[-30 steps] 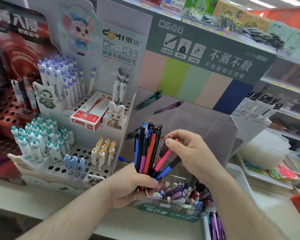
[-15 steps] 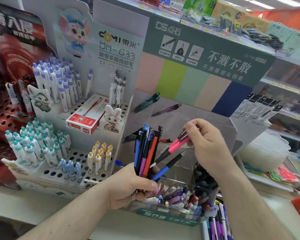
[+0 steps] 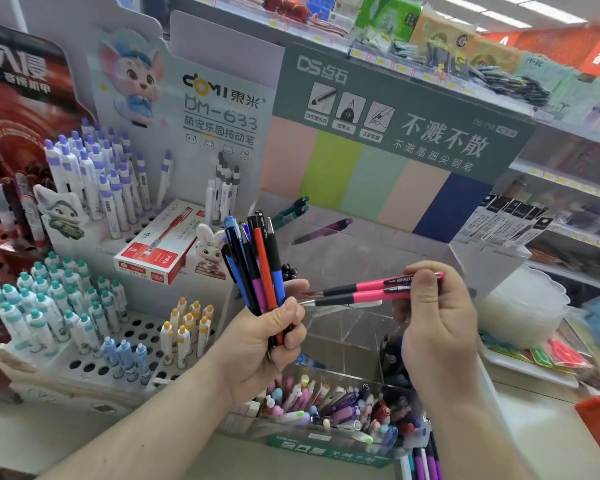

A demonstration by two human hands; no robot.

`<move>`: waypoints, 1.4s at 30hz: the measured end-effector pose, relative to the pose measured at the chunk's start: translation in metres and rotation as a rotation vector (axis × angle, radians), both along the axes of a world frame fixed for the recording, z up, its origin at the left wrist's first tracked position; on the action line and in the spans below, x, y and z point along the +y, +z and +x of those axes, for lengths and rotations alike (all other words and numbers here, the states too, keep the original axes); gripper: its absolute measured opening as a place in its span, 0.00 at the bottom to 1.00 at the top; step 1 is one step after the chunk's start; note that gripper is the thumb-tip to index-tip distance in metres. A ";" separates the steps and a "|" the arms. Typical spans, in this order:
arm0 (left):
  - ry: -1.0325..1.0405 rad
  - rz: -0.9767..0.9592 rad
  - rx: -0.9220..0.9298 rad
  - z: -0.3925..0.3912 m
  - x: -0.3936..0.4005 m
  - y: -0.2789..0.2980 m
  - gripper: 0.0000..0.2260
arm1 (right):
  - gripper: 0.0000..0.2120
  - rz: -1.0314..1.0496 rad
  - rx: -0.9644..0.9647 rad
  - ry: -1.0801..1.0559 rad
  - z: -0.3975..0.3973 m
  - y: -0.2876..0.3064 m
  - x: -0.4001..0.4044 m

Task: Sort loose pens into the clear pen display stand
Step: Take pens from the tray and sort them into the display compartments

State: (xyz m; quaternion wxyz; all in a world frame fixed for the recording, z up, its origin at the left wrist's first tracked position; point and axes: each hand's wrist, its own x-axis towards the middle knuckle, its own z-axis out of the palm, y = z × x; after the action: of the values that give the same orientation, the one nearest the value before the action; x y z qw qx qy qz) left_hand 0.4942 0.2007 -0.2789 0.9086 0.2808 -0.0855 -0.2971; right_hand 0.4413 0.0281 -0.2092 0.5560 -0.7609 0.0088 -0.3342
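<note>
Left hand (image 3: pixel 257 344) fists the mixed pens (image 3: pixel 257 265) upright as stock; right hand (image 3: pixel 433 320) pinches two pink pens (image 3: pixel 361 292) level, likely bound for the stand (image 3: pixel 378 251)

Stocked shop shelves (image 3: pixel 565 188) behind, pale counter (image 3: pixel 548 441), ceiling strip lights (image 3: pixel 551 15), orange-red wall (image 3: pixel 568 50)

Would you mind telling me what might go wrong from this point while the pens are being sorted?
The left hand grips a tall bundle of pens by its lower end only, so one could slip out. The right hand pinches two pink pens together; one might drop into the mixed front bin of the clear stand.
</note>
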 end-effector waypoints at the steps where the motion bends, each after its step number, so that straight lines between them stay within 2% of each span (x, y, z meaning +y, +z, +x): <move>1: 0.008 0.010 0.011 0.001 -0.002 0.002 0.25 | 0.12 -0.005 -0.008 0.011 -0.002 0.001 0.003; 5: 0.019 0.034 0.049 0.002 -0.008 0.007 0.13 | 0.13 0.117 0.002 0.005 -0.005 0.003 0.009; 9: -0.025 -0.023 0.036 0.002 -0.010 0.010 0.21 | 0.18 0.392 0.120 -0.106 0.003 0.000 0.010; 13: -0.067 -0.041 -0.018 0.003 -0.014 0.017 0.19 | 0.15 0.517 0.169 -0.176 0.010 0.003 0.011; 19: -0.091 0.018 -0.091 0.008 -0.016 0.022 0.17 | 0.10 0.633 0.128 -0.136 0.016 0.014 0.012; 23: -0.065 0.106 -0.087 0.011 -0.017 0.028 0.07 | 0.09 0.541 0.100 -0.104 0.018 0.015 0.013; 27: -0.001 0.176 -0.107 0.017 -0.013 0.028 0.07 | 0.09 0.441 0.063 -0.086 0.025 0.024 0.004; 30: 0.020 0.192 -0.125 0.016 -0.010 0.027 0.07 | 0.09 0.351 -0.096 -0.241 0.039 0.036 -0.013; 33: 0.008 0.219 -0.132 0.013 -0.007 0.025 0.06 | 0.09 0.183 -0.163 -0.345 0.060 0.039 -0.029; 38: -0.007 0.277 -0.129 0.009 -0.008 0.021 0.06 | 0.10 -0.080 -0.067 -0.375 0.095 0.027 -0.029; 42: -0.019 0.295 -0.143 0.006 -0.007 0.019 0.06 | 0.04 -0.152 0.041 -0.345 0.111 0.012 -0.023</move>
State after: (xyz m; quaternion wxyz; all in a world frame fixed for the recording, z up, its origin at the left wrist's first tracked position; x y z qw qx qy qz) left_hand 0.4997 0.1932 -0.2602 0.8464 0.4307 -0.1081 -0.2941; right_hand 0.5521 0.0054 -0.1968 0.4313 -0.7946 0.1253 -0.4085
